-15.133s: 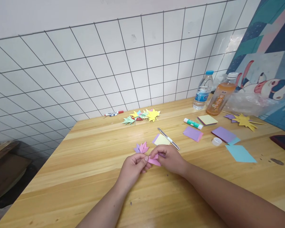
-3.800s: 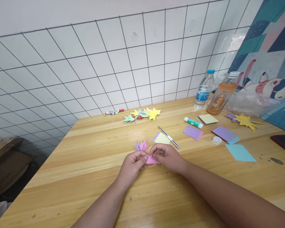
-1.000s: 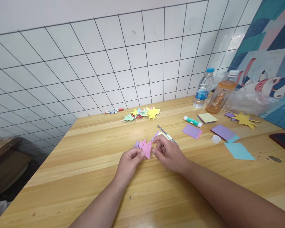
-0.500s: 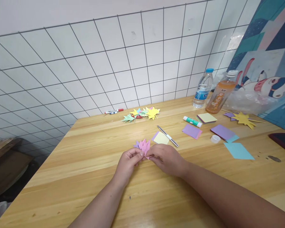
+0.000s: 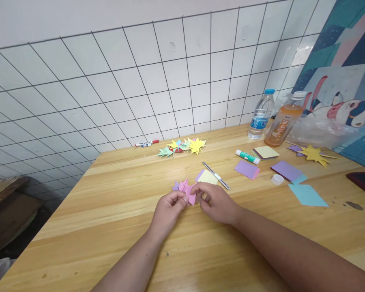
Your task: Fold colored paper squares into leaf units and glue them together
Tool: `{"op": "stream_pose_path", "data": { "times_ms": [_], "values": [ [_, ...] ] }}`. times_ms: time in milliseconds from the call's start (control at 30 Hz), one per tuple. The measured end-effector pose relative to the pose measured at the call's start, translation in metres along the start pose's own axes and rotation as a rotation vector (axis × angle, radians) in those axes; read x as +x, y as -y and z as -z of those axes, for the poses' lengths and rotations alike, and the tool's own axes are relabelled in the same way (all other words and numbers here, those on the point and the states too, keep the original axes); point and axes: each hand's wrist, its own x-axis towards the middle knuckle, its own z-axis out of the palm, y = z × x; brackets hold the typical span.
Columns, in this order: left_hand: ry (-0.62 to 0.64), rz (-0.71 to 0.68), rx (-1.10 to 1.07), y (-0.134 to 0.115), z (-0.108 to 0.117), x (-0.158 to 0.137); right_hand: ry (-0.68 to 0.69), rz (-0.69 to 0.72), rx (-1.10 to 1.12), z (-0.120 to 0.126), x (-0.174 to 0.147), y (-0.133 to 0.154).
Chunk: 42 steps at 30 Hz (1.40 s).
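Note:
A pink folded paper [image 5: 191, 198] with pointed segments is pinched between the thumb and fingers of my left hand [image 5: 169, 207]. My right hand [image 5: 215, 201] has its fingers curled at the paper's upper right edge, the index fingertip on it. A small flap hangs down between the two hands. Just behind it a purple folded paper piece [image 5: 175, 186] shows in part; whether it is joined to the pink one I cannot tell. Beyond my right hand, a utility knife [image 5: 216, 175] lies across a pale yellow paper square [image 5: 207, 177].
Paper leaves [image 5: 182, 146] lie in a cluster near the tiled wall, with markers [image 5: 147, 143] to their left. On the right are a glue stick [image 5: 247, 157], purple sheets [image 5: 246, 168], a tape roll [image 5: 277, 179], a blue sheet [image 5: 308, 195], a water bottle [image 5: 260, 115] and an orange drink [image 5: 284, 121].
The pink paper's right part has turned to show a flat flap. My right hand's fingers have lifted slightly and spread from their tighter pinch. My left hand stays in place.

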Motion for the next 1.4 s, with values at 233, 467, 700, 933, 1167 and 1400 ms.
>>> {"op": "stream_pose_path", "data": {
  "times_ms": [233, 467, 700, 933, 1167, 1400],
  "values": [
    [-0.012, -0.029, 0.012, 0.005, 0.0008, 0.0017, 0.014, -0.078, 0.11, -0.0016, 0.0021, 0.0012],
    [-0.038, -0.021, -0.014, 0.0036, -0.0013, 0.0015, -0.006, -0.088, 0.011, -0.0025, 0.0043, -0.0013],
    [-0.014, -0.015, -0.009, 0.0041, -0.0017, 0.0009, 0.008, -0.059, 0.004, -0.0041, 0.0022, -0.0006],
    [0.022, 0.008, -0.065, -0.0017, 0.002, -0.0007, 0.017, -0.026, 0.026, -0.002, 0.0029, 0.0001],
    [0.054, -0.014, -0.021, 0.0069, 0.001, 0.0017, -0.038, -0.121, 0.183, -0.0046, 0.0044, -0.0017],
    [0.04, -0.024, 0.018, 0.006, 0.0001, 0.0002, -0.066, -0.181, 0.305, -0.0051, 0.0042, -0.0001]
  ]
}}
